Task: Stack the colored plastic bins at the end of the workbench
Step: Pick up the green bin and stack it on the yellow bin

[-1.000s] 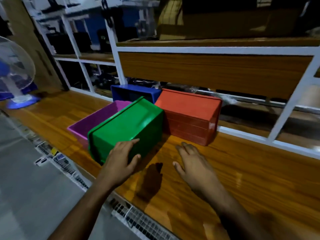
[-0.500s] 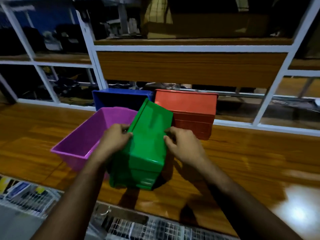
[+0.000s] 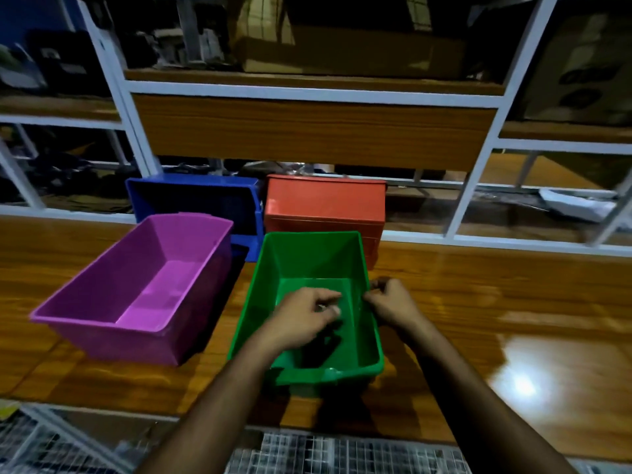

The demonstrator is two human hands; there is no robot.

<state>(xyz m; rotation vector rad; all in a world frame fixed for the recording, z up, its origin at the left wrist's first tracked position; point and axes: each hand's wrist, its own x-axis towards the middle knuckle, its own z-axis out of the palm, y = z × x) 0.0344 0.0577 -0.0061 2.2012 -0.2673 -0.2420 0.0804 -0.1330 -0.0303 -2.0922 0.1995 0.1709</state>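
The green bin (image 3: 309,256) stands upright on the wooden workbench (image 3: 478,302), open side up, right in front of me. My right hand (image 3: 390,304) pinches its right rim. Above the bin's floor hovers my left hand (image 3: 301,319), fingers loosely curled and holding nothing. To the left the purple bin (image 3: 147,278) also sits open side up. Behind them, the blue bin (image 3: 191,200) lies on its side with its opening toward me, and the red bin (image 3: 325,203) rests bottom up.
A white-framed shelf unit (image 3: 307,92) with wood panels rises along the bench's back edge, holding boxes and clutter. Below the front edge runs a wire mesh rack (image 3: 325,453). Bare glossy benchtop stretches to the right of the green bin.
The green bin has been turned from lying on its side to upright with its opening up. My left hand moved from its outside to inside it. My right hand shifted to the right rim.
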